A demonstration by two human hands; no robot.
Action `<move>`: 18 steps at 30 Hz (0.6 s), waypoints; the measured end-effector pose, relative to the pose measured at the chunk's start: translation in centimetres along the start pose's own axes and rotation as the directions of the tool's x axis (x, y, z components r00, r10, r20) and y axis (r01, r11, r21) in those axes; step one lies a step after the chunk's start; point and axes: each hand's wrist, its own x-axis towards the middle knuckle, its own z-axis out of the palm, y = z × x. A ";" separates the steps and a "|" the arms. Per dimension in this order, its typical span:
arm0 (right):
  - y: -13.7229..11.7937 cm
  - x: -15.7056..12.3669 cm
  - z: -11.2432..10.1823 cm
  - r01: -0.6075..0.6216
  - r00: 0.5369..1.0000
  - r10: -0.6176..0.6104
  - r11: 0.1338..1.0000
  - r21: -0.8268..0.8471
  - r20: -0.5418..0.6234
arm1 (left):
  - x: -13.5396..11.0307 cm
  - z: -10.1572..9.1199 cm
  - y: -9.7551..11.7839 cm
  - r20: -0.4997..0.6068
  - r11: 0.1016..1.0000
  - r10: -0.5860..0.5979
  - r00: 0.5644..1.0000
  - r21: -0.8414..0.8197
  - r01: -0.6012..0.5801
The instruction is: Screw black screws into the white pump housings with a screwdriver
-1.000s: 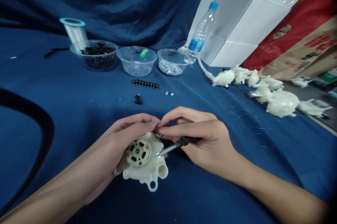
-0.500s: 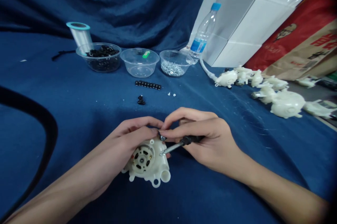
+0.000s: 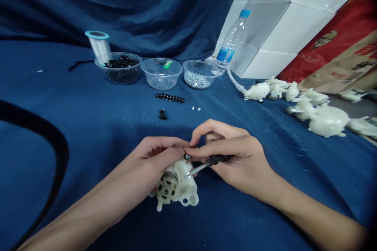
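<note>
My left hand (image 3: 159, 156) grips a cream plastic housing (image 3: 188, 188) with a small round motor (image 3: 167, 189) set in its face. A screwdriver (image 3: 203, 166) lies in my right hand (image 3: 235, 151), its dark handle tucked in the palm. The metal shaft angles down to the left, with the tip over the housing. My right thumb and forefinger meet my left fingertips at the housing's top edge, around a small black part (image 3: 187, 156) with a shiny face. How that part sits against the housing is partly hidden by the fingers.
Beyond my hands lie a black strip of small pieces (image 3: 170, 98), loose black parts (image 3: 163, 114) and two screws (image 3: 196, 109). Behind stand clear bowls of black parts (image 3: 120, 76), of screws (image 3: 197, 82), and one with a green label (image 3: 161, 80). Cream housings (image 3: 328, 120) lie right.
The housing has tilted in my left hand, so the motor face is seen more obliquely. The view has shifted slightly, and the screwdriver stays in my right hand.
</note>
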 end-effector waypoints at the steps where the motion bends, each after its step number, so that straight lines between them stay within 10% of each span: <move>1: 0.0 0.0 0.0 0.009 1.000 -0.009 1.000 -0.008 0.001 | -0.1 0.1 0.0 -0.027 1.000 -0.013 1.000 0.007 0.013; 8: -0.2 -0.3 -0.1 0.142 0.990 -0.137 0.963 -0.229 0.038 | -0.3 0.4 -0.8 -0.085 0.999 0.027 0.996 -0.016 -0.029; 18: -1.0 -0.4 -0.5 0.299 0.950 -0.280 0.691 -0.658 0.138 | -0.7 0.8 -1.5 -0.156 0.994 0.054 0.986 -0.088 -0.069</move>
